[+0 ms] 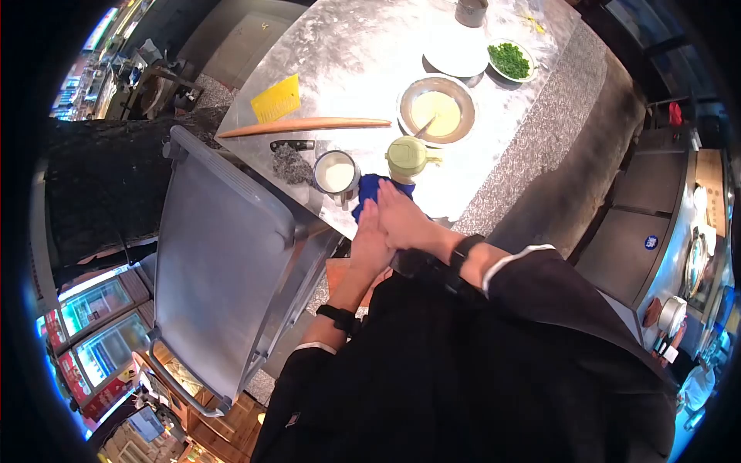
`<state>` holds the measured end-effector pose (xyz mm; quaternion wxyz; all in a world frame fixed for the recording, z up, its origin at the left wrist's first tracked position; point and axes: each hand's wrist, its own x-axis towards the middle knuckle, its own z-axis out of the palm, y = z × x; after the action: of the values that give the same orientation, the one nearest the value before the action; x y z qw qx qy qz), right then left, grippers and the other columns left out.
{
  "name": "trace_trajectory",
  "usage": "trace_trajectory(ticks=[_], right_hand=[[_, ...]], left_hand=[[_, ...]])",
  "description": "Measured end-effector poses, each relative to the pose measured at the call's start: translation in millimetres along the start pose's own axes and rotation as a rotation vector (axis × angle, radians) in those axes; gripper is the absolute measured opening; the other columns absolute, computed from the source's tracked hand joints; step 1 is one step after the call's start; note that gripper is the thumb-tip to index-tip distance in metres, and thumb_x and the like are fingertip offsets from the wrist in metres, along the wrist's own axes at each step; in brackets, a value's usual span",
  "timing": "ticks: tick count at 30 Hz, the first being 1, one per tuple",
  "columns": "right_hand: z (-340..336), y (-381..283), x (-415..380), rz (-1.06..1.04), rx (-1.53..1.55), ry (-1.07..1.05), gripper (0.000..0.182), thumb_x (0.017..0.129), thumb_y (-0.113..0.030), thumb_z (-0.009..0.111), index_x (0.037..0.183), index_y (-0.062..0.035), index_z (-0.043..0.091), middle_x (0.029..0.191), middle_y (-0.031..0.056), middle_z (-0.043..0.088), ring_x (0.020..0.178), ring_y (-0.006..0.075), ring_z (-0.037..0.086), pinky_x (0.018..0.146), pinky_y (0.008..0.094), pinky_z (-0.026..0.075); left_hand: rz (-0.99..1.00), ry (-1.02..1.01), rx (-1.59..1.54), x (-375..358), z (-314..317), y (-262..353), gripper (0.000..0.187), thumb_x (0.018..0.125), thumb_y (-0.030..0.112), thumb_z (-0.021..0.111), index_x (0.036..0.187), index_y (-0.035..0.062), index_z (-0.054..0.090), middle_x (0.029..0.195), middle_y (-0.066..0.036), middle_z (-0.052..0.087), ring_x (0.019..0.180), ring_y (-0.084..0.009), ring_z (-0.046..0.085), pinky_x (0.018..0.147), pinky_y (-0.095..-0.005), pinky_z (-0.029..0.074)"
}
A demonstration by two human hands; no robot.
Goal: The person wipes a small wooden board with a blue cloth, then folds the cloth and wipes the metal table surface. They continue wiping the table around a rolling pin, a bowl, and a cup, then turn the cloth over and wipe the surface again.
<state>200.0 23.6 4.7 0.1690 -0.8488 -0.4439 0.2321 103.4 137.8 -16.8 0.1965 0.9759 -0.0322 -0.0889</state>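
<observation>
At the table's near edge my two hands are together over a blue cloth [367, 193]. My left hand [372, 243] has its fingers stretched out, side by side with the right. My right hand [407, 222] lies against it, fingers straight and reaching over the cloth. Just beyond the fingertips stands a pale green lidded cup [407, 157]. Left of the cloth is a metal mug [337, 174] with white contents. A grey scouring pad [292, 165] and a black handle [292, 145] lie beside the mug.
On the metal table [332, 54] are a rolling pin [309, 125], a yellow scraper [276, 99], a steel bowl [404, 108] of pale yellow batter with a utensil in it, and a bowl of chopped greens [509, 62]. A grey chair [220, 255] stands left, close to the table.
</observation>
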Motion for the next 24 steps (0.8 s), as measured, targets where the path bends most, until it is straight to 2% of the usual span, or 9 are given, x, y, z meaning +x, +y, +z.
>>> trace_trajectory(ticks=[5, 8, 11, 13, 16, 18, 20, 21, 24], right_hand=[[-3.3, 0.5, -12.1, 0.010, 0.048, -0.073, 0.091, 0.057, -0.018, 0.068, 0.130, 0.0237, 0.032, 0.143, 0.0415, 0.022, 0.137, 0.0465, 0.025, 0.115, 0.0434, 0.024], [2.0, 0.4, 10.8, 0.009, 0.024, 0.039, 0.092, 0.057, -0.018, 0.068, 0.131, 0.0235, 0.030, 0.143, 0.0415, 0.021, 0.137, 0.0468, 0.024, 0.115, 0.0443, 0.022], [1.9, -1.6, 5.0, 0.041, 0.054, 0.004, 0.091, 0.059, -0.016, 0.067, 0.132, 0.0221, 0.029, 0.144, 0.0403, 0.021, 0.138, 0.0463, 0.023, 0.116, 0.0437, 0.022], [-2.1, 0.2, -12.1, 0.080, 0.126, -0.055, 0.088, 0.061, -0.015, 0.065, 0.133, 0.0211, 0.030, 0.144, 0.0397, 0.022, 0.139, 0.0458, 0.022, 0.116, 0.0423, 0.022], [-9.3, 0.0, -24.2, 0.108, 0.102, -0.103, 0.085, 0.062, -0.014, 0.063, 0.132, 0.0214, 0.031, 0.142, 0.0404, 0.024, 0.138, 0.0461, 0.023, 0.116, 0.0421, 0.022], [-2.6, 4.3, -10.0, 0.069, 0.130, -0.042, 0.084, 0.062, -0.014, 0.063, 0.131, 0.0220, 0.031, 0.142, 0.0406, 0.025, 0.137, 0.0464, 0.024, 0.115, 0.0425, 0.022], [-1.5, -0.1, 9.3, 0.026, 0.183, 0.068, 0.083, 0.063, -0.016, 0.062, 0.129, 0.0239, 0.032, 0.140, 0.0410, 0.027, 0.135, 0.0476, 0.028, 0.115, 0.0436, 0.022], [-3.7, -1.6, 13.5, -0.032, 0.070, 0.047, 0.083, 0.063, -0.018, 0.063, 0.128, 0.0248, 0.033, 0.139, 0.0415, 0.029, 0.133, 0.0479, 0.030, 0.114, 0.0437, 0.023], [1.1, 2.2, 1.9, -0.013, 0.024, 0.011, 0.085, 0.063, -0.020, 0.064, 0.130, 0.0224, 0.033, 0.142, 0.0396, 0.026, 0.136, 0.0457, 0.027, 0.115, 0.0422, 0.022]], left_hand=[[0.011, 0.023, -0.041, -5.7, 4.1, 10.8, 0.069, 0.083, 0.028, 0.057, 0.139, -0.0077, 0.035, 0.145, -0.031, 0.030, 0.139, -0.0429, 0.025, 0.116, -0.0454, 0.021], [0.049, -0.021, 0.044, 4.8, -7.8, -7.4, 0.069, 0.083, 0.026, 0.057, 0.138, -0.0086, 0.036, 0.144, -0.032, 0.031, 0.138, -0.0434, 0.026, 0.115, -0.0456, 0.022], [0.033, 0.027, -0.080, 2.2, -9.3, -4.7, 0.068, 0.082, 0.024, 0.058, 0.137, -0.0090, 0.036, 0.142, -0.033, 0.033, 0.137, -0.0437, 0.027, 0.115, -0.0455, 0.023], [0.093, -0.050, -0.040, -1.2, -7.0, 4.6, 0.067, 0.081, 0.023, 0.058, 0.136, -0.0097, 0.037, 0.142, -0.032, 0.035, 0.137, -0.0430, 0.028, 0.115, -0.0455, 0.023], [0.082, 0.029, -0.117, -5.6, 7.1, 15.1, 0.069, 0.080, 0.022, 0.059, 0.137, -0.0101, 0.035, 0.142, -0.031, 0.035, 0.138, -0.0419, 0.028, 0.115, -0.0456, 0.023], [0.067, 0.059, -0.150, -3.2, 6.4, 11.4, 0.070, 0.081, 0.022, 0.059, 0.137, -0.0104, 0.035, 0.143, -0.031, 0.035, 0.138, -0.0416, 0.028, 0.115, -0.0458, 0.023], [-0.041, 0.018, -0.102, -0.4, 8.7, -8.3, 0.071, 0.081, 0.023, 0.059, 0.138, -0.0098, 0.034, 0.143, -0.030, 0.034, 0.138, -0.0417, 0.028, 0.114, -0.0462, 0.024], [-0.049, 0.083, -0.118, 0.1, 17.7, -17.3, 0.071, 0.081, 0.023, 0.061, 0.138, -0.0096, 0.034, 0.143, -0.030, 0.034, 0.138, -0.0415, 0.028, 0.114, -0.0460, 0.024], [0.003, 0.070, -0.095, -7.2, -0.2, -2.8, 0.072, 0.079, 0.022, 0.064, 0.137, -0.0096, 0.035, 0.142, -0.030, 0.035, 0.137, -0.0421, 0.028, 0.115, -0.0457, 0.024]])
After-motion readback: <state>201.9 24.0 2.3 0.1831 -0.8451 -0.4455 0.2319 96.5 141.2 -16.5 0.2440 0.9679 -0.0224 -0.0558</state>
